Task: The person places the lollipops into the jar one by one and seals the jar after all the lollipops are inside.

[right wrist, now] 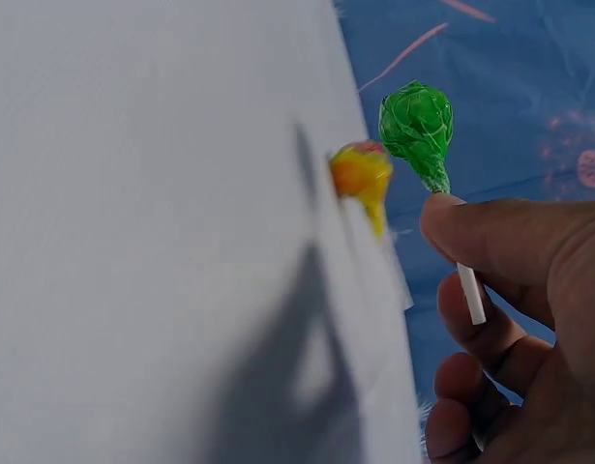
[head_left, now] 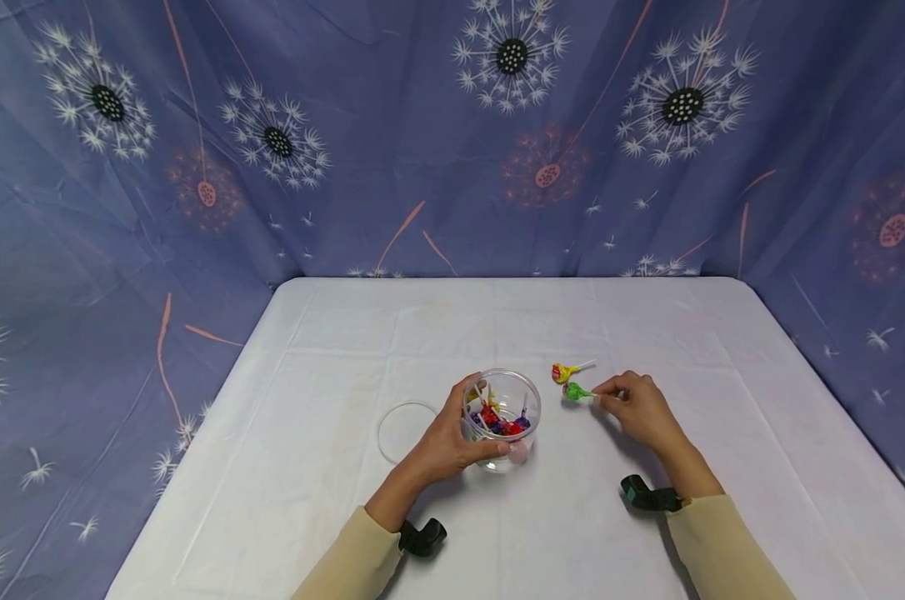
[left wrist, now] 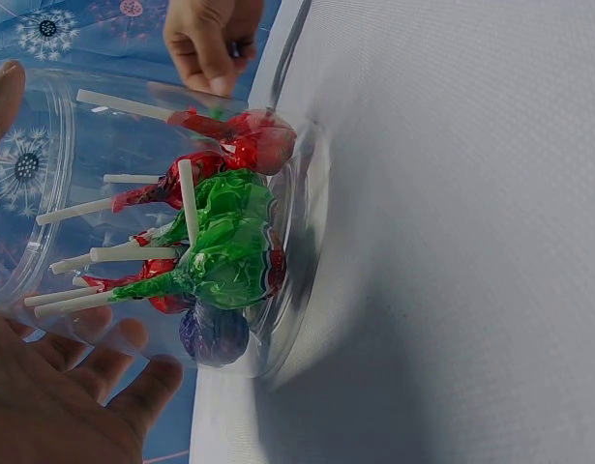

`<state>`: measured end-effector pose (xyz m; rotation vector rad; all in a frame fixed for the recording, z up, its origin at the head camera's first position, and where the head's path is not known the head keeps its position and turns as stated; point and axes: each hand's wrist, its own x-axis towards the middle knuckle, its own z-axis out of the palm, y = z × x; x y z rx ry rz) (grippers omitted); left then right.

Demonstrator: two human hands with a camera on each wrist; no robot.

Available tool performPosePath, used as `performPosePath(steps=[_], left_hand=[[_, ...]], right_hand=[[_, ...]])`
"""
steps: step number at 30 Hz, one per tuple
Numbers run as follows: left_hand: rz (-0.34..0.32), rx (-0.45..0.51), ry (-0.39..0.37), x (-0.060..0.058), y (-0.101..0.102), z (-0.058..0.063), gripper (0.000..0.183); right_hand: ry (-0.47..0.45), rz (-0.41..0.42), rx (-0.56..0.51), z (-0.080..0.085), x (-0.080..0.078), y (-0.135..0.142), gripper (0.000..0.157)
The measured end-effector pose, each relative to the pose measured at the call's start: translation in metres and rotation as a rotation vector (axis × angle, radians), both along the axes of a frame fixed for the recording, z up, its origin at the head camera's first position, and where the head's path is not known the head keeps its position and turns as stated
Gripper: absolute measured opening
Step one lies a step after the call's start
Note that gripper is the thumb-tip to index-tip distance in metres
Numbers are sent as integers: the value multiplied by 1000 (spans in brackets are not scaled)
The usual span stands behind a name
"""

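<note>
The green lollipop (head_left: 575,392) is to the right of the clear jar (head_left: 503,461), and it seems to be just off the tabletop (head_left: 310,400), because its shadow sits apart from it. The right hand (head_left: 638,410) has a narrow grip, pinching the white stick, maybe because a stick is easy to hold and leaves the round candy end free. A yellow lollipop (head_left: 562,373) lies just behind. The left hand (head_left: 447,443) has a wider grip, curled around the jar's side, probably so it won't slip. Inside, red, green and purple lollipops (left wrist: 229,261) sit in a heap. A thin round ring (head_left: 379,432), maybe a lid, lies left of the jar. White cloth covers the tabletop, and blue curtains (head_left: 392,167) with fluffy dandelions hang around it.
</note>
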<state>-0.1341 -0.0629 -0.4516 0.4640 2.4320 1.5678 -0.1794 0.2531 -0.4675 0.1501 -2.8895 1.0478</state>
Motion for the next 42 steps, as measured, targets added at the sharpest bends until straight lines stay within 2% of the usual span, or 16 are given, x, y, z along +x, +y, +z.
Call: performPosePath(steps=[4, 12, 20, 27, 32, 42], left_hand=[[6, -4, -6, 0, -1, 0, 96], [8, -7, 3, 0, -1, -1, 95], [7, -9, 4, 0, -1, -2, 96], [3, 0, 6, 0, -1, -2, 95], [5, 2, 6, 0, -1, -2, 95], [-17, 39, 1, 0, -1, -1, 97]], right_hand=[[22, -4, -37, 9, 4, -5, 11], [123, 28, -86, 29, 13, -19, 8], [161, 38, -167, 53, 23, -33, 9], [191, 82, -236, 71, 31, -51, 6], [196, 125, -278, 75, 32, -63, 8], [155, 190, -285, 74, 32, -85, 7]])
